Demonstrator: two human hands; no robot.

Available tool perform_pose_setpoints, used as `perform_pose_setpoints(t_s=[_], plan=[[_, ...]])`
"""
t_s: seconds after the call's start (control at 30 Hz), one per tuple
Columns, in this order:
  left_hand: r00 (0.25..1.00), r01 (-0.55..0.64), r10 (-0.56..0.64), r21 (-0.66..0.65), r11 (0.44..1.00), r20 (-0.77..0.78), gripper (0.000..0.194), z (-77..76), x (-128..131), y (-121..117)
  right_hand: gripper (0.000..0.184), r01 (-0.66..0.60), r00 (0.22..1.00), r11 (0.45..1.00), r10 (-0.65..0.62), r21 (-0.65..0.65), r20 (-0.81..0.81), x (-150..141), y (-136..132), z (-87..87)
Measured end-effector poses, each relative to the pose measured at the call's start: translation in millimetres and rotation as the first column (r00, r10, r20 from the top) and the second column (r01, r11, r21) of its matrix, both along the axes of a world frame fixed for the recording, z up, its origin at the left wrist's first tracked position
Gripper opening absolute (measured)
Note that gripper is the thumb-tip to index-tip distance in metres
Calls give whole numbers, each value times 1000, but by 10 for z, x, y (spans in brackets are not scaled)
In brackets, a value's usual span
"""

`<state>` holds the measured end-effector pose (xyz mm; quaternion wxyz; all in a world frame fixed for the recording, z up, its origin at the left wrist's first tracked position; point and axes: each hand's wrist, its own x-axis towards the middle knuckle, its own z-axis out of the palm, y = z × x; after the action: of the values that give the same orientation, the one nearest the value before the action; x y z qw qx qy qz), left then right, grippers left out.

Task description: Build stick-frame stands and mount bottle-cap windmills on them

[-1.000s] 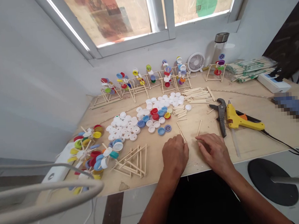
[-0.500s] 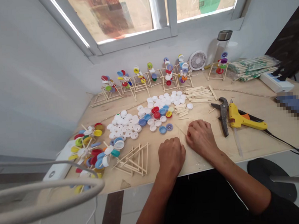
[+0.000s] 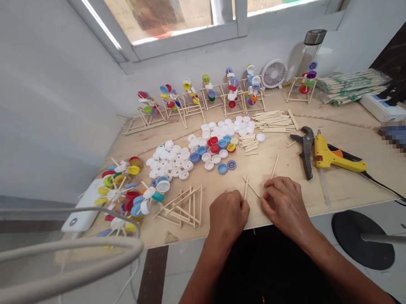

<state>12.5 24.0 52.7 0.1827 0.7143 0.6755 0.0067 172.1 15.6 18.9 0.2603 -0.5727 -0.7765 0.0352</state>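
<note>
Near the table's front edge, my left hand (image 3: 229, 212) is closed around a thin wooden stick (image 3: 246, 188), whose end pokes up past the thumb. My right hand (image 3: 284, 200) pinches a second wooden stick (image 3: 251, 187), which slants up to the left. The tips of the two sticks lie close together; whether they touch I cannot tell. Another stick (image 3: 275, 165) rises from behind my right hand, its lower end hidden. Left of my hands lies a pile of stick triangles (image 3: 182, 207). Beyond them are blue bottle caps (image 3: 222, 168) and white caps (image 3: 171, 160).
A yellow glue gun (image 3: 337, 158) and dark-handled cutters (image 3: 307, 152) lie to the right. Cut sticks (image 3: 274, 122) are heaped behind. Cap wheels on stick stands (image 3: 232, 98) line the wall beside a small fan (image 3: 274, 74). Loose cap wheels (image 3: 118, 192) sit left, near a pale cable (image 3: 92, 241).
My hands have moved slightly apart and nearer the table edge. More of the sticks shows between them, and a stick beyond my right hand has come into sight. The camera view has shifted.
</note>
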Motion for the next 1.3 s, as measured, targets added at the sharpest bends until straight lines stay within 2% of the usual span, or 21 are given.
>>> perform_pose_setpoints(t_s=[0.13, 0.23, 0.3, 0.5, 0.83, 1.3], plan=[[985, 58, -54, -21, 998, 163, 20, -10, -47, -22, 13, -73, 997, 996, 71, -58, -35, -36, -53, 26], [934, 95, -97, 23, 995, 345, 20, -45, -132, -45, 15, -122, 990, 989, 115, -86, -77, 12, -62, 24], [913, 100, -119, 68, 993, 390, 20, -75, -179, -69, 13, -125, 988, 988, 116, -87, -99, 54, -70, 5], [919, 164, -209, 159, 974, 334, 20, -135, -168, -138, 10, -134, 984, 988, 124, -75, -130, 52, -113, -44], [935, 148, -194, 169, 974, 298, 12, -153, -99, -166, 8, -147, 981, 986, 135, -79, -142, -34, -138, -35], [939, 155, -201, 178, 972, 280, 12, -165, -101, -185, 8, -137, 984, 989, 129, -61, -127, -40, -141, -46]])
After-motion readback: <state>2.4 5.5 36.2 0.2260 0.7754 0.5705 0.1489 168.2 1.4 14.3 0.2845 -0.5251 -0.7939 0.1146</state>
